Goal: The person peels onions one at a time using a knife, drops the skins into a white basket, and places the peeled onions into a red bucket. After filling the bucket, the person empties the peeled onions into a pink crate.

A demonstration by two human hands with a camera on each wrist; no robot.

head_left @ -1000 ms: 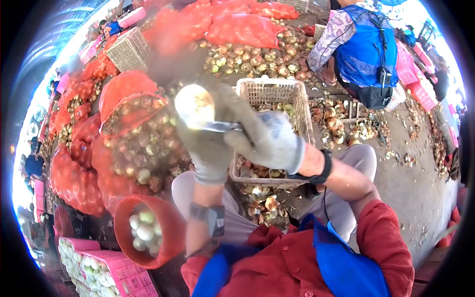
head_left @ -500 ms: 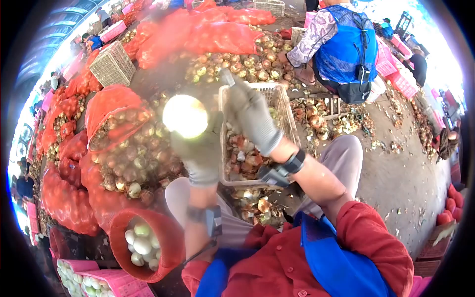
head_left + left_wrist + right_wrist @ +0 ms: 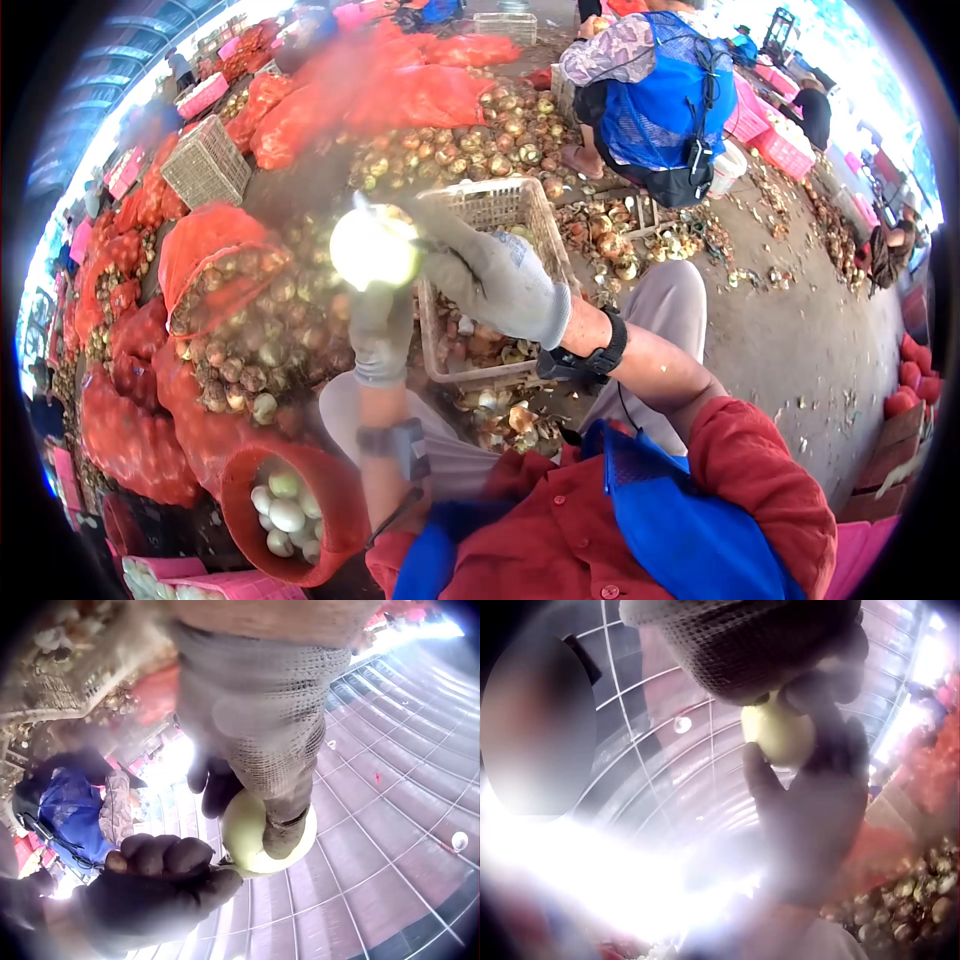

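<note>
A peeled, pale onion [image 3: 375,245], glaring white in the head view, is held up in front of the body by the gloved left hand [image 3: 382,335]. In the left wrist view its thumb lies across the pale green onion [image 3: 244,829]. The gloved right hand [image 3: 505,285] is close against the onion's right side. Its fingers curl around a small knife [image 3: 227,865], mostly hidden by the glove; a thin sliver shows at the onion's edge. From the right wrist view, the right hand [image 3: 765,652] hangs over the onion [image 3: 787,739], with the left hand [image 3: 817,810] beneath.
Below the hands stands a pale plastic crate [image 3: 432,345] with onion skins inside. A red bucket [image 3: 345,520] of peeled onions is at lower left. Unpeeled onions [image 3: 240,365] and red mesh sacks [image 3: 130,435] lie leftward. Another person in a blue vest [image 3: 660,110] sits ahead.
The right hand, at the onion with the knife blade showing, swung up and away to the right, then came back against the onion. The left hand kept hold of the onion. The head view shifted.
</note>
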